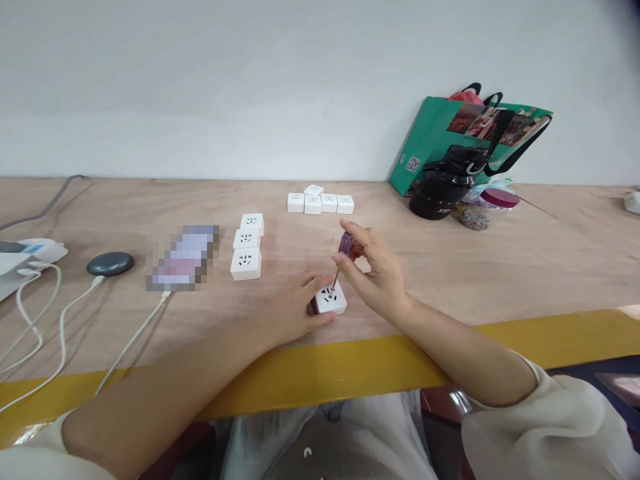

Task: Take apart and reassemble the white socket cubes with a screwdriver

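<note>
A white socket block (336, 304) with slotted holes lies face up near the front edge of the table. My left hand (295, 308) grips it from the left, thumb on the near side and fingers on the far side. Held by its purple handle, a screwdriver (345, 244) is in my right hand (376, 270), pinched between thumb and fingers. Its thin shaft slants down, and the tip meets the middle of the block's face. Whether the tip sits in a screw is too small to tell.
Three similar blocks (246, 264) stand in a column to the left, and several more (313, 204) sit farther back. A phone (185, 257) and a dark oval device (110, 263) trail white cables. At the back right are a black bottle (440, 193), a jar (475, 217) and a green bag (425, 133).
</note>
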Action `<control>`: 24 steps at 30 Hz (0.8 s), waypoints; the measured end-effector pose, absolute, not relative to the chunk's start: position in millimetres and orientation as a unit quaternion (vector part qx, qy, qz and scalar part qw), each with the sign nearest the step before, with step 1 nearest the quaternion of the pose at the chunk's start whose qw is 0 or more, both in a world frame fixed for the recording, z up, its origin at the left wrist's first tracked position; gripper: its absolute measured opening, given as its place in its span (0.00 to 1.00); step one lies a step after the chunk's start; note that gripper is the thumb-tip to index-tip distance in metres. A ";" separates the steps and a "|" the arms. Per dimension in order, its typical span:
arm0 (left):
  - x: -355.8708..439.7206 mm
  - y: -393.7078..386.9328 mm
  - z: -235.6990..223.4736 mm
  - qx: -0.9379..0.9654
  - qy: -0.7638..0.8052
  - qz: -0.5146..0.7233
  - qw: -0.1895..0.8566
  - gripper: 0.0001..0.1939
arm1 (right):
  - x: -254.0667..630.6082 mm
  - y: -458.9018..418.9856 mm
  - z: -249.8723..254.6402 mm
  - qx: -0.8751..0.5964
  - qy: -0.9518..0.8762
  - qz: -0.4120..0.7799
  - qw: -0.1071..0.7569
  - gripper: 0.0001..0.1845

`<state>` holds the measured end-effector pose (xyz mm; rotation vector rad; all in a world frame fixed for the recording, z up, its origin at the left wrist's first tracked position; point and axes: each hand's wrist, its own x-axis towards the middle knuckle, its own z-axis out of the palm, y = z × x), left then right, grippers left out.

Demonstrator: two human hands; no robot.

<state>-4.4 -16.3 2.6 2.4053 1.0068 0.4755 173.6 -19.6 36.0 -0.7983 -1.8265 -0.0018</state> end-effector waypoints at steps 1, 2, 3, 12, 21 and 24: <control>-4.4 -16.3 3.1 0.880 0.368 0.174 0.246 0.29 | 173.5 -19.8 35.5 -0.333 -0.768 0.014 0.546 0.26; -4.5 -16.3 3.5 0.880 0.364 0.176 0.249 0.29 | 173.4 -20.2 34.8 -0.327 -0.767 0.034 0.551 0.27; -4.6 -16.2 3.7 0.881 0.357 0.179 0.252 0.29 | 173.4 -20.8 34.2 -0.321 -0.767 0.054 0.553 0.27; -6.2 -15.8 1.4 0.883 0.341 0.206 0.247 0.27 | 174.4 -22.2 34.3 -0.328 -0.770 0.033 0.546 0.26; -5.9 -16.6 4.4 0.880 0.339 0.213 0.255 0.26 | 173.8 -23.0 37.0 -0.336 -0.771 0.002 0.541 0.26; -5.7 -16.6 6.3 0.878 0.339 0.211 0.264 0.26 | 174.6 -23.1 36.6 -0.342 -0.768 0.039 0.540 0.27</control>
